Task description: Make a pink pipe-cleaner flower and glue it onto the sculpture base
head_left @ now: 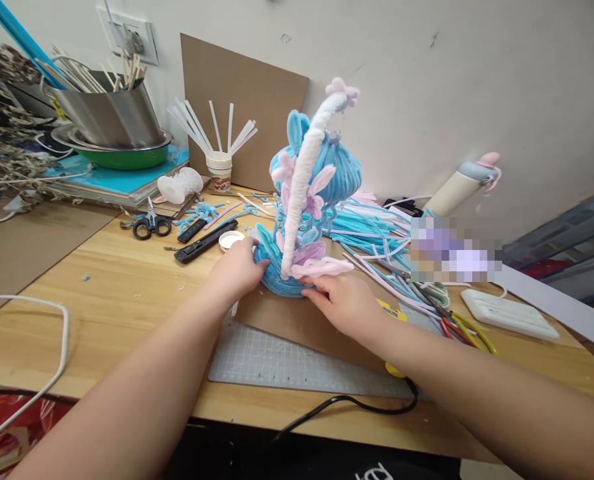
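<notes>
A pipe-cleaner ornament (301, 180) stands upright before me, with a white wrapped arch (307, 167), a ribbed blue dome, pale pink flowers and a round blue base (279, 280). My left hand (241, 267) grips the base on its left side, thumb and fingers closed on the blue edge. On the right, my right hand (344, 300) pinches the base's front rim, just beneath a pink petal. Brown cardboard (287, 327) lies under the ornament, on a grey cutting mat (257, 360). A yellow tool (395, 369) with a black cord is partly hidden by my right forearm.
To the left lie black-handled scissors (151, 223), a black utility knife (207, 241) and a white spool (179, 185). Behind stands a paper cup (220, 172) of white sticks. Blue and pink pipe cleaners (371, 227), red-and-yellow-handled pliers (469, 330) and a white device (509, 313) are at right.
</notes>
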Available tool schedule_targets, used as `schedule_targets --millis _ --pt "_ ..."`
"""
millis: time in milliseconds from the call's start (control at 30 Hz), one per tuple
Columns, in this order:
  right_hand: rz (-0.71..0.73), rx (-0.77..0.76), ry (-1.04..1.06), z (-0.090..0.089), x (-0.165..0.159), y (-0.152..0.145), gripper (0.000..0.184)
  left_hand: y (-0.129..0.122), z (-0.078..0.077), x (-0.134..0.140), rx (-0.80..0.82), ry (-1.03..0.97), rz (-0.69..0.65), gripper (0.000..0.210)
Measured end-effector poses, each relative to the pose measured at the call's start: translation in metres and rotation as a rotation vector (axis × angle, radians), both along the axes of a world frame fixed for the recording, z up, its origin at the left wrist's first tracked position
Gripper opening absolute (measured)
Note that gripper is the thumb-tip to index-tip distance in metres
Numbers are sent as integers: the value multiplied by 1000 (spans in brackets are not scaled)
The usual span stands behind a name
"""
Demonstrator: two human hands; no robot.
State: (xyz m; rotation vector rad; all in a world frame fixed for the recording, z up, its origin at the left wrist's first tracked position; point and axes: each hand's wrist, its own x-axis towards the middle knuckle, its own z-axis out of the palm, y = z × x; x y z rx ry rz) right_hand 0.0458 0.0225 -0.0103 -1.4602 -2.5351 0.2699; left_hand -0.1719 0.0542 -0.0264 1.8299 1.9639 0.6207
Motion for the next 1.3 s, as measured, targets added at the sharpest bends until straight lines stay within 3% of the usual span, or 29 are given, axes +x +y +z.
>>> schedule_targets --millis 333,733,833,967,1033,1133,1300 --pt "-69 100 -216 5 -18 2 30 1 -2 0 -5 -1 15 32" --pt "-41 29 -154 15 -20 -3 27 0 -2 0 6 2 3 30" --pt "-24 -163 71 16 -12 -12 17 1 -4 0 6 5 6 30" --pt "-165 -802 587 18 1 -27 14 1 -4 -1 4 5 8 31" --pt "-224 -1050 833 18 7 -33 18 1 -4 -1 4 6 3 32" --pt "-213 -1192 1053 19 15 -41 24 0 -1 -1 4 8 -8 31" --pt "-167 -1296 1145 21 27 -48 31 -2 6 -3 10 15 -13 33"
